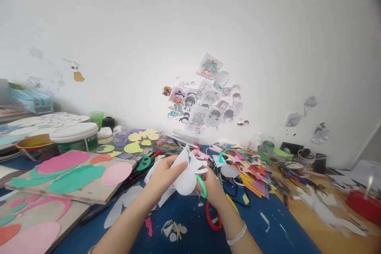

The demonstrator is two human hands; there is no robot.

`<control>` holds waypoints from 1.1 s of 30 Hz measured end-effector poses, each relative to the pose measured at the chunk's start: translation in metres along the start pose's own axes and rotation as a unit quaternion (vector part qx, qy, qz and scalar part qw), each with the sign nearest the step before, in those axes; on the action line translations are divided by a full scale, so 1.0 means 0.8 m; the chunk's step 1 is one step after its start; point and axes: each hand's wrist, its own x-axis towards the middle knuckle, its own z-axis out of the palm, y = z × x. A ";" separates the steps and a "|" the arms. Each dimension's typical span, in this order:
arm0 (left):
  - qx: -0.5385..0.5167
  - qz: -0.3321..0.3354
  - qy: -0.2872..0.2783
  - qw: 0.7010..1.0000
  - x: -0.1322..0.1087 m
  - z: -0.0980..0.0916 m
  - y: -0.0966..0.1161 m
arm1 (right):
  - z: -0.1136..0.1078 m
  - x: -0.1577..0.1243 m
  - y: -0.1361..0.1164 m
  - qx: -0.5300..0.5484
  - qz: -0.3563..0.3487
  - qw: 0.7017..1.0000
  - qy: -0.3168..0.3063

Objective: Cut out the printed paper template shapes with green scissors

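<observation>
My left hand [168, 172] pinches a white paper cutout [185, 181] with rounded lobes, thumb on top and fingers behind it. At the paper's right side, my right hand [212, 188] is closed around scissors [203, 187] with mint-green handles. The blades are partly hidden by the paper, so I cannot tell how far apart they are. Below my right wrist, a red scissor handle [212, 217] lies on the blue mat [253, 230]. Small paper scraps [173, 230] lie on the mat between my forearms.
Boards with pink and green paper shapes [76, 178] and a lidded white tub [74, 133] stand left. Coloured paper offcuts [251, 170] are heaped at right. Bottles [268, 146] stand by the wall; drawings [205, 101] are stuck on it. A red-based object [364, 206] sits far right.
</observation>
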 end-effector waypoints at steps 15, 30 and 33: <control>0.002 -0.032 0.005 0.999 -0.002 -0.022 0.015 | -0.009 0.001 0.000 0.001 0.005 1.000 -0.024; 0.170 0.169 -0.095 0.966 -0.005 0.001 -0.004 | -0.008 0.021 0.042 -0.072 -0.020 0.988 0.136; 0.173 0.165 0.051 0.970 0.001 0.025 -0.018 | -0.003 0.019 0.039 -0.062 -0.028 0.986 0.153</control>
